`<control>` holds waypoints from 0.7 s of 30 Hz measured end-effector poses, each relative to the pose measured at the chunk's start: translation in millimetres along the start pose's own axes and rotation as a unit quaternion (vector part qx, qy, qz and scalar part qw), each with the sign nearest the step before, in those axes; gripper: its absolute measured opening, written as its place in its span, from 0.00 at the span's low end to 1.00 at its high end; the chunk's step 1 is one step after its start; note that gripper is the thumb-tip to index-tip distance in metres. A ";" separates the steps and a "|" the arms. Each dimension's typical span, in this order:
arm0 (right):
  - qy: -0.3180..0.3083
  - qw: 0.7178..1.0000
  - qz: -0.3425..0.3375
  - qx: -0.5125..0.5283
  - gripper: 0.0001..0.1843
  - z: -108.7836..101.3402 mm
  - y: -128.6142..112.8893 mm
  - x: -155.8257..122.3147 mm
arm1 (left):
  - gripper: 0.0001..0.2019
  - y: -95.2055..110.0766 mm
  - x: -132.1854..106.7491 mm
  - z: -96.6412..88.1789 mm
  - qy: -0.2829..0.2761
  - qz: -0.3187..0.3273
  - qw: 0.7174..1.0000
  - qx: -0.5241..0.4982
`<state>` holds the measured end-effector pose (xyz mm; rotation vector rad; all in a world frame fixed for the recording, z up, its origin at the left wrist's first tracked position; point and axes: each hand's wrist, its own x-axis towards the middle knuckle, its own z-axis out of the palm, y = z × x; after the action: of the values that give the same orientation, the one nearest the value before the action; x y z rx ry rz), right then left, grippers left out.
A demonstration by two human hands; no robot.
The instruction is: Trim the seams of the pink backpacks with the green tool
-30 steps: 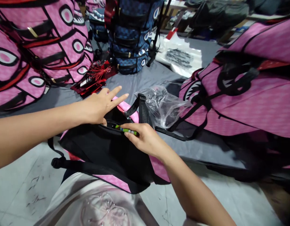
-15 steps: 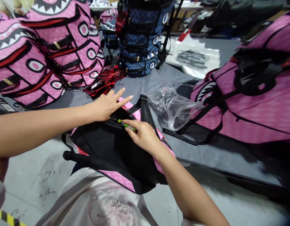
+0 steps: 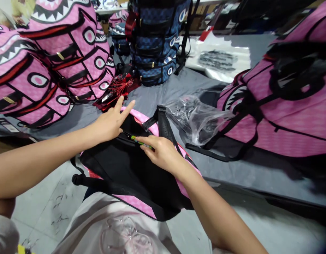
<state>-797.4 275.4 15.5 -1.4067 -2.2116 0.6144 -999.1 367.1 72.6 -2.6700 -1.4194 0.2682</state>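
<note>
A black and pink backpack [image 3: 141,173] lies with its black padded back upward, partly across my lap and against the table edge. My left hand [image 3: 107,123] is at its top edge, two fingers raised and spread, the lower fingertips pressed to the black fabric. In my right hand [image 3: 163,151] is a slim green patterned pen-like tool [image 3: 137,140], gripped between thumb and fingers. Its thin dark tip points left along the bag's top edge, close to my left fingertips. The palm side of both hands is hidden.
Pink shark-face backpacks [image 3: 80,53] are stacked at the left, blue ones [image 3: 154,46] behind. Red tags with strings [image 3: 120,88] lie in between. A clear plastic bag [image 3: 197,120] and a large pink backpack [image 3: 292,116] lie to the right; white plastic packaging [image 3: 218,60] is farther back.
My left hand has shifted a little left, its raised fingers pointing more upward. My right hand stays near the same place, still gripping the green tool. The view has shifted slightly.
</note>
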 end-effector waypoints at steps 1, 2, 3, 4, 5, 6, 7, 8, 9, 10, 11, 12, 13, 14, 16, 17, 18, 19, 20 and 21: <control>-0.002 1.000 -0.009 0.005 0.20 -0.9 0.2 0.8 | 0.56 -0.3 -0.4 0.1 -0.009 -0.002 1.000 0.000; 0.005 1.000 -0.018 0.018 0.20 -2.1 0.1 0.9 | 0.55 -1.0 -0.2 0.3 -0.014 0.002 1.000 0.005; 0.021 0.999 -0.027 0.035 0.20 -3.6 -0.3 0.2 | 0.55 -1.8 0.6 0.5 -0.015 0.009 1.000 0.009; 0.048 0.997 -0.031 0.053 0.21 -5.3 -0.8 -0.7 | 0.55 -2.5 1.8 0.9 -0.014 0.015 1.000 0.012; 0.084 0.994 -0.025 0.063 0.22 -7.0 -1.2 -1.3 | 0.55 -2.9 3.2 1.3 -0.011 0.018 1.000 0.011; 0.126 0.990 -0.012 0.060 0.23 -8.5 -1.7 -0.8 | 0.56 -2.7 4.6 1.7 -0.007 0.018 1.000 0.010; 0.168 0.985 0.006 0.040 0.23 -9.4 -2.3 1.5 | 0.56 -2.1 6.0 1.9 -0.004 0.015 1.000 0.006; 0.199 0.980 0.023 0.005 0.24 -9.5 -2.8 6.1 | 0.57 -1.0 7.4 2.0 -0.001 0.010 1.000 0.002; 0.216 0.975 0.034 -0.038 0.24 -8.6 -3.6 13.0 | 0.58 0.3 8.7 2.0 -0.001 0.004 1.000 -0.002; 0.220 0.971 0.035 -0.081 0.24 -6.7 -4.5 22.1 | 0.58 1.6 10.0 2.0 -0.004 -0.004 1.000 -0.006; 0.212 0.969 0.028 -0.121 0.25 -3.9 -5.7 32.8 | 0.58 2.6 11.2 2.0 -0.010 -0.012 1.000 -0.010; 0.196 0.968 0.020 -0.154 0.29 -0.2 -7.2 44.3 | 0.58 3.0 12.5 2.4 -0.015 -0.019 1.000 -0.013; 0.177 0.967 0.015 -0.180 0.35 4.1 -9.2 55.8 | 0.58 2.7 13.8 3.1 -0.019 -0.025 0.999 -0.015; 0.160 0.966 0.015 -0.201 0.41 8.6 -11.6 66.6 | 0.57 1.6 15.1 4.2 -0.021 -0.029 0.999 -0.016; 0.135 0.963 0.029 -0.230 0.47 17.0 -16.9 84.0 | 0.54 -2.6 17.8 6.9 -0.021 -0.033 0.999 -0.019; 0.127 0.962 0.038 -0.239 0.46 20.5 -19.4 90.1 | 0.54 -5.3 19.0 8.2 -0.022 -0.034 0.999 -0.022; 0.121 0.961 0.048 -0.243 0.45 23.3 -21.5 94.4 | 0.54 -7.8 20.1 9.2 -0.025 -0.035 0.999 -0.026; 0.117 0.962 0.057 -0.242 0.44 25.4 -22.8 97.1 | 0.55 -9.7 20.9 9.7 -0.030 -0.033 0.999 -0.031; 0.112 0.963 0.065 -0.237 0.43 27.0 -23.3 98.4 | 0.57 -10.8 21.4 9.8 -0.037 -0.031 0.998 -0.033; 0.108 0.964 0.072 -0.231 0.44 28.2 -23.0 98.8 | 0.59 -10.8 21.6 9.3 -0.045 -0.027 0.998 -0.031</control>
<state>-868.1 353.4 19.2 -1.7752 -2.1702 -0.0262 -997.9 391.1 63.1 -2.6952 -1.5474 0.3493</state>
